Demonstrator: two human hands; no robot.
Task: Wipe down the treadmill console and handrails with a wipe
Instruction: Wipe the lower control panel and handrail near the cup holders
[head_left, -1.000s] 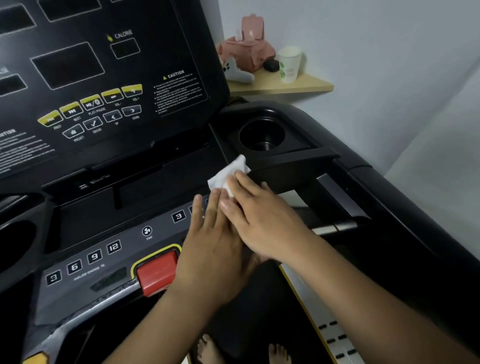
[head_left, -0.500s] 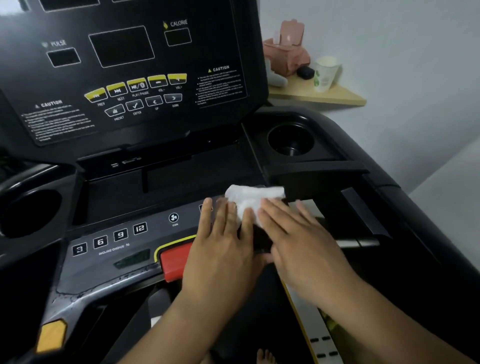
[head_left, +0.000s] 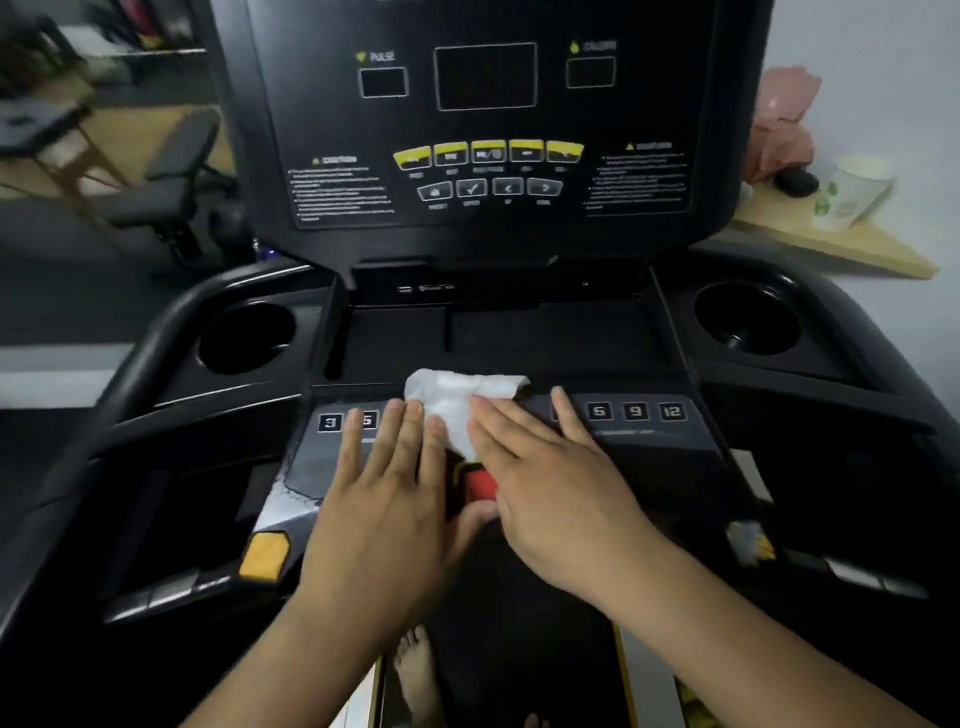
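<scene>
The right hand (head_left: 550, 483) is being held flat with straight fingers, and the white wipe (head_left: 457, 400) is being pressed under its fingertips; nothing is being gripped. The left hand (head_left: 384, 499), also flat and open, is being kept against the wipe's left edge. The wipe is being spread just ahead of both hands on the button strip (head_left: 634, 436), its long axis running left to right. The left handrail (head_left: 135, 364) is being left well apart. Beyond, a paper cup (head_left: 852, 192) is being carried by a shelf (head_left: 852, 249).
</scene>
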